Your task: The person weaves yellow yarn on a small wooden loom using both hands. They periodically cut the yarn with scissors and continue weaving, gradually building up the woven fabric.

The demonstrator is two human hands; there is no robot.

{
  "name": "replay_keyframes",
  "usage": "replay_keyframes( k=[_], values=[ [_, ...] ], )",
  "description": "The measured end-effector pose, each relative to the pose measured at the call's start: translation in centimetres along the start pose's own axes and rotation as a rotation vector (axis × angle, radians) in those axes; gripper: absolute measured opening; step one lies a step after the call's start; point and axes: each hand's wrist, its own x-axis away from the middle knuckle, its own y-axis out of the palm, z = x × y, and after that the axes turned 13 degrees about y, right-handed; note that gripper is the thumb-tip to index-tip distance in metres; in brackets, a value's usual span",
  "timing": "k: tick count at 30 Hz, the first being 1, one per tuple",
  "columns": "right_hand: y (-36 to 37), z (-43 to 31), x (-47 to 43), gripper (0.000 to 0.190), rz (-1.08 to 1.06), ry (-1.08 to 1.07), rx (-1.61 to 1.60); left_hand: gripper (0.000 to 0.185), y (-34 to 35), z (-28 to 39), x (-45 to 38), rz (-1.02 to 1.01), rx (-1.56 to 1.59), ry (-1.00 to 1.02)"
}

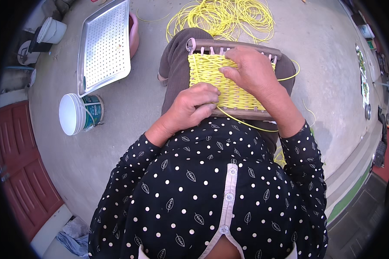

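Note:
On my lap lies a woven seat panel of yellow plastic cord [228, 91], worked over pale straps between two dark wooden bars. The far bar [210, 43] sits on my knees and the near bar [240, 113] is close to my waist. My left hand [194, 103] is at the panel's near left part, thumb and fingers pinched at a loose yellow cord [246, 124] that trails off to the right. Over the far right part rests my right hand [254, 68], its thumb on the weave and fingertips at the far edge, partly hidden by the hand itself.
Large loops of yellow cord [220, 17] lie on the concrete floor [129, 136] beyond my knees. To the left are a perforated metal tray [107, 45] over a pink basin [134, 37], and a white bucket [72, 114] on its side. A red door [26, 162] stands at far left.

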Motion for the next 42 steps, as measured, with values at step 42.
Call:
replay_keyframes(
  k=[42],
  values=[
    [5.6, -3.4, 3.3, 0.013, -0.082, -0.274, -0.454, 0.017, -3.4, -4.8, -5.1, 0.677, 0.609, -0.810]
  ],
)
